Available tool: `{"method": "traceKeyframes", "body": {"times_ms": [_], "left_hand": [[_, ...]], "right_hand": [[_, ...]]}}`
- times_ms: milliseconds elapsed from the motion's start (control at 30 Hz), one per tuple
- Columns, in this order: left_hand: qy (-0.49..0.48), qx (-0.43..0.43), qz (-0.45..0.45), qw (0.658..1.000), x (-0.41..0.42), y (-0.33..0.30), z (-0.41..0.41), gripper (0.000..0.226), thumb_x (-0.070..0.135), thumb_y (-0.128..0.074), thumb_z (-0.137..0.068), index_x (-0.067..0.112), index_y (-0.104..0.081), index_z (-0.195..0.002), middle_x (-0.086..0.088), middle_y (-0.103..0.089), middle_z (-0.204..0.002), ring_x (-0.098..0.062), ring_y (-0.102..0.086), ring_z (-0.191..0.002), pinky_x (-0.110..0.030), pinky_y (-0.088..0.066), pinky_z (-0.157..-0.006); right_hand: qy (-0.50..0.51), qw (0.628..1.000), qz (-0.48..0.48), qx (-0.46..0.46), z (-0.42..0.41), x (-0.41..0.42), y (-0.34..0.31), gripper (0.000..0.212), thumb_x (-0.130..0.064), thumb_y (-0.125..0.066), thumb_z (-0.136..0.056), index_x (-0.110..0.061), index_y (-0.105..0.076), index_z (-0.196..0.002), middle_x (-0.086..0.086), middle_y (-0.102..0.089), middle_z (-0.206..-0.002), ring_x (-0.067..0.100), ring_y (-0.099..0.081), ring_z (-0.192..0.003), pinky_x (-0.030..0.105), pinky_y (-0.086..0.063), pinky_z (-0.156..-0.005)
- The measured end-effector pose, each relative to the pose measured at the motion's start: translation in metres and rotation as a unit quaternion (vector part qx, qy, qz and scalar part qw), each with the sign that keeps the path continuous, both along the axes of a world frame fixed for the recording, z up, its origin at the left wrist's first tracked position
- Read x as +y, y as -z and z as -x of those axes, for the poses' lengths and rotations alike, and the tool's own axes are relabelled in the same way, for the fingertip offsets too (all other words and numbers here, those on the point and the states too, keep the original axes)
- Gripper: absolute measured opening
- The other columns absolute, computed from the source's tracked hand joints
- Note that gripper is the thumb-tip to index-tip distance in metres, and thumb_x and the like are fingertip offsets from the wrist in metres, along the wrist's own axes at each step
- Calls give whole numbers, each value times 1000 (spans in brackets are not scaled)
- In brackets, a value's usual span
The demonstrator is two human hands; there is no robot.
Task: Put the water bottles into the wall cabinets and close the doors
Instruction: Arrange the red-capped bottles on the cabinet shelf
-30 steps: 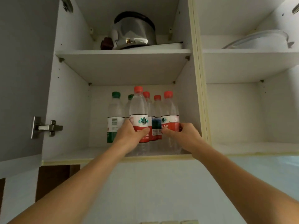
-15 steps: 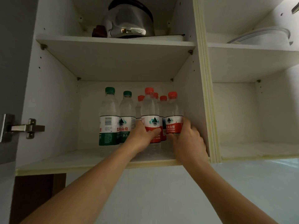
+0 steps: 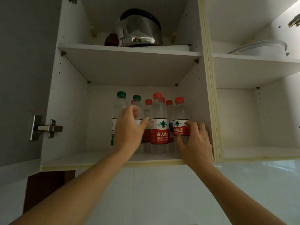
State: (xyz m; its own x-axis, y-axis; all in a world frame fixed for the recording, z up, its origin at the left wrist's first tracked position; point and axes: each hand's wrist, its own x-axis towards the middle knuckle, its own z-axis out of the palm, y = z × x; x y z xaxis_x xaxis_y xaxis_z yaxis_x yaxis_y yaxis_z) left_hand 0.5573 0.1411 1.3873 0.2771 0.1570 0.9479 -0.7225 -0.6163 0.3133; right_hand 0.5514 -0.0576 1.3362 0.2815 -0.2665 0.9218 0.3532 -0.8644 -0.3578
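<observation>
Several water bottles stand together on the lower shelf [image 3: 73, 158] of the open left wall cabinet. Two have green caps [image 3: 121, 94], the rest red caps. In front stands a red-labelled bottle [image 3: 159, 127], and another red-labelled bottle [image 3: 179, 114] is to its right. My left hand [image 3: 129, 129] hovers blurred in front of the green-capped bottles, fingers loose and thumb beside the front bottle, holding nothing. My right hand [image 3: 194, 140] has spread fingers, their tips touching the right bottle's label.
A steel kettle [image 3: 139, 30] sits on the upper shelf. The left cabinet door [image 3: 24, 78] hangs open on its hinge [image 3: 45, 128]. The right cabinet is open too, with a white lidded pot [image 3: 263, 47] on its upper shelf and a bare lower shelf [image 3: 259, 153].
Both hands have let go of the two red-labelled bottles, which now stand on the shelf. My left hand has shifted left toward the green-capped bottles, and my right hand's fingers have opened.
</observation>
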Motion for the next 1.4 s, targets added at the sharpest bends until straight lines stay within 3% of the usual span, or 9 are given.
{"method": "traceKeyframes", "body": {"times_ms": [133, 267, 400, 567, 700, 900, 1067, 1233, 1400], "left_hand": [[-117, 59, 15, 991, 44, -8, -2, 89, 42, -85, -76, 17, -35, -145, -11, -39, -143, -31, -37, -132, -40, -44, -99], [4, 224, 3, 975, 66, -1, -13, 121, 36, -89, -74, 27, -3, -158, -16, -43, -146, -32, -52, -126, -44, -51, -98], [88, 259, -9, 962, 78, -2, -22, 113, 19, -84, -81, 34, -3, -158, -8, -60, -138, -15, -63, -97, -18, -49, -63], [99, 249, -13, 963, 100, -5, -21, 97, 17, -84, -80, 36, -22, -152, -2, -63, -127, -24, -65, -109, -46, -58, -91], [118, 238, -2, 964, 121, 2, -23, 99, 16, -82, -83, 36, -17, -156, 0, -58, -135, -23, -61, -114, -46, -54, -98], [84, 232, 6, 969, 131, 8, -31, 106, 22, -80, -86, 34, -6, -162, -6, -51, -150, -29, -56, -128, -49, -48, -107], [42, 234, 3, 971, 136, 8, -45, 110, 21, -78, -87, 32, 1, -162, -8, -49, -152, -31, -56, -127, -51, -49, -105], [6, 240, 12, 971, 145, 7, -59, 110, 19, -80, -86, 33, -1, -161, -9, -52, -149, -33, -58, -124, -54, -51, -100], [-23, 271, 21, 962, 148, -2, -73, 107, 14, -78, -87, 30, -2, -161, -13, -55, -141, -34, -62, -115, -55, -54, -95]], "right_hand": [[14, 998, 41, -52, 5, 7, 2, 49, -34, -72, -88, -18, -51, -129, 4, -50, -125, 20, -46, -111, 41, -54, -84], [-36, 993, 99, -54, 10, 27, -6, 58, -31, -77, -84, -16, -49, -132, 5, -41, -136, 20, -40, -120, 38, -51, -93], [-141, 971, 192, -16, 10, 72, -25, 48, -32, -67, -93, -25, -47, -136, -11, -37, -137, 3, -45, -111, 21, -51, -89], [-200, 959, 177, 97, -2, 116, -44, 68, -32, -66, -97, -24, -32, -155, 1, -33, -155, 21, -46, -133, 33, -44, -106], [-181, 962, 104, 179, -16, 143, -47, 87, -25, -70, -93, -24, -13, -158, 13, -25, -159, 39, -36, -143, 52, -41, -114], [-160, 956, -28, 245, -31, 161, -48, 82, -24, -68, -93, -18, -12, -152, 21, -35, -148, 45, -53, -124, 57, -51, -100], [-105, 955, -15, 278, -38, 162, -60, 60, -21, -70, -92, -11, -29, -135, 23, -41, -136, 44, -55, -118, 52, -51, -97], [-202, 923, -10, 326, -54, 171, -70, 54, -21, -76, -89, -10, -42, -130, 14, -58, -124, 32, -62, -111, 47, -58, -94], [-247, 903, 24, 351, -72, 192, -78, 45, -23, -74, -92, -11, -47, -126, 6, -58, -102, 21, -62, -85, 32, -57, -57]]}}
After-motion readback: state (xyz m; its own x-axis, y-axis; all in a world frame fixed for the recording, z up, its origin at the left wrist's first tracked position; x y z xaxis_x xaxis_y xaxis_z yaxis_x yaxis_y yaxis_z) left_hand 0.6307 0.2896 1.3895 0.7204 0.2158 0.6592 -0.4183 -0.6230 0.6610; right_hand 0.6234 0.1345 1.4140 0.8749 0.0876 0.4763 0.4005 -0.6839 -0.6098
